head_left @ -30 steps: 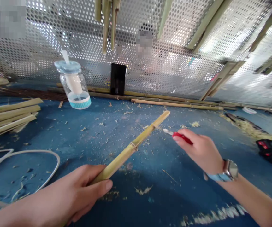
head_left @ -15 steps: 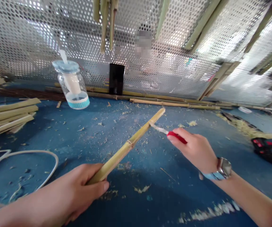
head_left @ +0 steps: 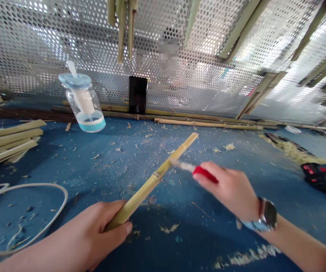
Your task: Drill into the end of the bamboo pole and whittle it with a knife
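My left hand [head_left: 103,230] is closed round the near end of a yellowish bamboo strip [head_left: 143,194], which slants up and away to the right over the blue tabletop [head_left: 95,158]. A raised node shows near the strip's middle. In my right hand [head_left: 228,187] is a knife [head_left: 205,173] with a red handle and a pale blade. The blurred blade meets the strip's right edge a little beyond the node. My right wrist bears a watch on a light blue band.
A clear cup with a blue lid [head_left: 83,102] and a dark phone [head_left: 137,94] stand at the back by the perforated metal screen [head_left: 208,75]. Split bamboo pieces [head_left: 12,139] and a white cable [head_left: 63,192] lie left. A black-and-red tool [head_left: 322,173] sits right. Shavings are scattered about.
My right hand has drawn the knife down the strip toward me, from nearer the far end to just beyond the node. The left hand keeps its hold.
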`<state>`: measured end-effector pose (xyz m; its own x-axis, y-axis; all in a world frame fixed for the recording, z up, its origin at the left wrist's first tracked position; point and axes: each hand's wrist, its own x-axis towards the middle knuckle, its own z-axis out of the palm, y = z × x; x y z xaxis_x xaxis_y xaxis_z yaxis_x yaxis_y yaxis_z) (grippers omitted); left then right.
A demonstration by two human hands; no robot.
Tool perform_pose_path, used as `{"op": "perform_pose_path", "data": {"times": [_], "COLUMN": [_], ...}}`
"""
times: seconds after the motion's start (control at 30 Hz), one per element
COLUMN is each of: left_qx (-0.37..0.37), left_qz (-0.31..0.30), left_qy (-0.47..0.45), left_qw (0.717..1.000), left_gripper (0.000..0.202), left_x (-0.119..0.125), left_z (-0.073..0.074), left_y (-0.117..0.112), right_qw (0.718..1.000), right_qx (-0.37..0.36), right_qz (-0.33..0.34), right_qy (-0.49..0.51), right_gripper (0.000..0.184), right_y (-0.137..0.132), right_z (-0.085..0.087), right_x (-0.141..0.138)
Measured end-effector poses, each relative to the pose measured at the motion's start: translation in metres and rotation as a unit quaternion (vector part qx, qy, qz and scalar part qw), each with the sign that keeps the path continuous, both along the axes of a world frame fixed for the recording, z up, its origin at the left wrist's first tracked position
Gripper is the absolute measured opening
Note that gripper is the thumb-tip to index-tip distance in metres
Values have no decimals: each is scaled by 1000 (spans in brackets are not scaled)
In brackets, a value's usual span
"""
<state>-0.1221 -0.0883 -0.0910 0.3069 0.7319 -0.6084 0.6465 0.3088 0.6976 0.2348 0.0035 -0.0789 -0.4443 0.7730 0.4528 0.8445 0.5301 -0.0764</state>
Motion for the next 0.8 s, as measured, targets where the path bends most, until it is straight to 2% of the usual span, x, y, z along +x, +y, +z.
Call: {"op": "perform_pose_path", "data": {"times": [0.07, 0.2, 0.23, 0.4, 0.57, 0.6, 0.73, 0.8], "left_qx": [-5, -28, -39, -56, -40, -35, -16, -1], "left_qz": [15, 31, 33, 53, 45, 41, 19, 11], "left_qy": [7, -1, -5, -22, -24, -19, 11, 19], "left_qw": [1000, 999, 999, 997, 998, 998, 1000, 1000], "left_gripper": [49, 47, 46, 44, 47, 47, 44, 44], "left_x": [-2, 0, 1, 5, 3, 3, 8, 12], "left_z": [-3, 4, 7, 19, 16, 16, 19, 19], "left_y": [-1, 0, 1, 4, 4, 5, 5, 4], "right_qw": [1000, 996, 995, 999, 993, 993, 996, 996], "right_qx": [-14, 13, 10, -51, -42, -50, -83, -77], "right_qz": [18, -93, -101, -3, -106, -102, -13, -32], "right_qy": [0, 5, 7, 18, 29, 33, 32, 29], "right_gripper": [66, 76, 76, 69, 77, 77, 72, 76], "right_y": [-3, 9, 10, 1, 7, 6, 0, 6], "right_z": [2, 4, 5, 1, 1, 1, 1, 0], "right_x": [-3, 8, 10, 5, 9, 8, 3, 8]}}
